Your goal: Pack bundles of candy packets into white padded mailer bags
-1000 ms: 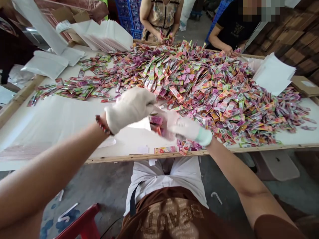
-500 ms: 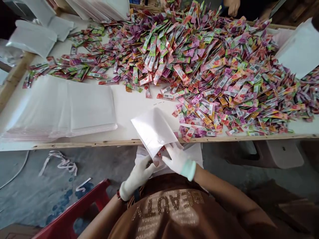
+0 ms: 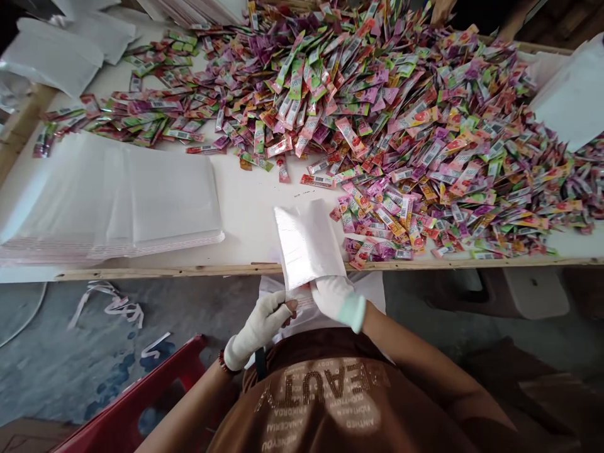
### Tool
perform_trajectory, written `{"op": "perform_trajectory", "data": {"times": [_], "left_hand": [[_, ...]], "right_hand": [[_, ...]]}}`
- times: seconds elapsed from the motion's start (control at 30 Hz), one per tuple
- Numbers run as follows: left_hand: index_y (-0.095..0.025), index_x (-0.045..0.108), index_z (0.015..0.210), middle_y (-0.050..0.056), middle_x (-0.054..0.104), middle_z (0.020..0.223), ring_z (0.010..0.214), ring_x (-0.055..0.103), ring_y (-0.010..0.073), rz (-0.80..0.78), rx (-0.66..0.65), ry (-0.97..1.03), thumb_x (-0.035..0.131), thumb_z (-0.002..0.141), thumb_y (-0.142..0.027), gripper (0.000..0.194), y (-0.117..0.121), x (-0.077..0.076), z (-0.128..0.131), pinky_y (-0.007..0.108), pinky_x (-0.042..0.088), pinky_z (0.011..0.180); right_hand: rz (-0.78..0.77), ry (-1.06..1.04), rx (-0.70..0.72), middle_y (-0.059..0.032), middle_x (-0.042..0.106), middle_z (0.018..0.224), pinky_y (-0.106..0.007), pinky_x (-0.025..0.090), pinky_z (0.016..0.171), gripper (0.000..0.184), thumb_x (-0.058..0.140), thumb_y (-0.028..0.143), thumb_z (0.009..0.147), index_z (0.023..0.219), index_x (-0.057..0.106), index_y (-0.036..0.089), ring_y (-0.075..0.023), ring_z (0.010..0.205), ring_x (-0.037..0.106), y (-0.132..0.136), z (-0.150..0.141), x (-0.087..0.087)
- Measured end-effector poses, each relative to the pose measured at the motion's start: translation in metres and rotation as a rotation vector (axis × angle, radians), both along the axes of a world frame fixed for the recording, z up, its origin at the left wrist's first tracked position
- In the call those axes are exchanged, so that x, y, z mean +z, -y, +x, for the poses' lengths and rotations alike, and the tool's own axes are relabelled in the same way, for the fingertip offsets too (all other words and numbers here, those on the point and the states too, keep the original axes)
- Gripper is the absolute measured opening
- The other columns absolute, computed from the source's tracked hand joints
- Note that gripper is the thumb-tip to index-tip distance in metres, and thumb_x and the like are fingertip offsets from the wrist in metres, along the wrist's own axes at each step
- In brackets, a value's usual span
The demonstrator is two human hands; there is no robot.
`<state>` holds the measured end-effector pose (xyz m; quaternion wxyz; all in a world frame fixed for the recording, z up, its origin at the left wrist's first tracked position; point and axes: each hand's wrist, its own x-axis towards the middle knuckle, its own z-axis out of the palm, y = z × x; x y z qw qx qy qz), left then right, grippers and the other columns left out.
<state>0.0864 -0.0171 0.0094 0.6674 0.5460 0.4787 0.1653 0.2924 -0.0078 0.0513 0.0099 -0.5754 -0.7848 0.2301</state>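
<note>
A white mailing bag (image 3: 309, 242) lies partly over the table's front edge, its mouth toward my body. My left hand (image 3: 257, 327), in a white glove with bare fingertips, pinches the near left edge of the bag's mouth. At the mouth's right side, my right hand (image 3: 337, 301) reaches in, so its fingers are hidden. It wears a white glove with a mint cuff. A little red and pink shows in the opening between the hands. Just right of the bag lie loose stick sachets (image 3: 377, 217) in pink, purple, orange and green.
A large heap of the same sachets (image 3: 330, 94) covers the back and right of the table (image 3: 250, 214). Flat white bags (image 3: 174, 195) are stacked at left. Filled-looking bags (image 3: 51, 56) sit at the far left corner. A red chair (image 3: 155, 384) stands below left. Another person's hand (image 3: 442, 11) is across the table.
The bag has turned more upright and shifted slightly right. My right hand has gone deeper into its mouth. My left hand stays at the near left edge.
</note>
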Motion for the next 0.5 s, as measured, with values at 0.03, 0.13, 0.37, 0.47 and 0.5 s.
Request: {"op": "perform_trajectory", "data": {"times": [0.03,0.13,0.37,0.47,0.5], "left_hand": [[-0.018,0.064,0.076,0.001,0.061,0.067,0.061,0.052,0.0127,-0.008,0.005,-0.004,0.052,0.093,-0.048,0.037,0.001,-0.002,0.001,0.024,0.042,0.059],[-0.018,0.066,0.079,0.002,0.064,0.071,0.064,0.054,0.0143,-0.034,0.005,-0.006,0.054,0.091,-0.051,0.037,0.004,-0.004,0.009,0.025,0.044,0.062],[-0.019,0.066,0.079,0.002,0.064,0.073,0.068,0.054,0.0152,0.015,-0.036,-0.032,0.051,0.092,-0.052,0.038,0.001,0.009,0.021,0.025,0.044,0.065],[-0.018,0.067,0.084,0.002,0.065,0.076,0.072,0.056,0.0167,0.043,0.027,-0.078,0.056,0.089,-0.051,0.035,0.0,0.016,0.027,0.026,0.043,0.065],[-0.018,0.067,0.087,0.002,0.066,0.078,0.073,0.056,0.0173,0.04,0.06,-0.08,0.059,0.087,-0.051,0.033,-0.001,0.017,0.031,0.026,0.044,0.065]], "right_hand": [[-0.024,0.005,0.018,-0.0235,0.068,0.116,-0.042,0.059,0.073,0.031,0.06,0.026,0.094,0.12,0.067,0.009,-0.0296,0.09,0.07,0.008,0.01,0.01],[-0.052,-0.144,0.157,-0.0163,0.063,0.134,-0.041,0.059,0.082,0.038,0.053,0.027,0.097,0.133,0.063,0.019,-0.0297,0.104,0.069,0.017,0.038,0.055],[0.296,-0.43,0.12,-0.0107,0.053,0.148,-0.047,0.04,0.116,0.044,0.043,0.04,0.104,0.143,0.055,0.022,-0.0271,0.14,0.045,-0.071,0.022,0.091],[0.283,-0.336,0.149,-0.0139,0.053,0.147,-0.05,0.037,0.115,0.044,0.047,0.038,0.103,0.141,0.057,0.017,-0.0292,0.138,0.043,-0.102,0.005,0.052],[0.262,-0.297,0.148,-0.0144,0.052,0.147,-0.051,0.037,0.114,0.043,0.048,0.037,0.103,0.139,0.058,0.017,-0.0299,0.137,0.043,-0.107,0.003,0.04]]}}
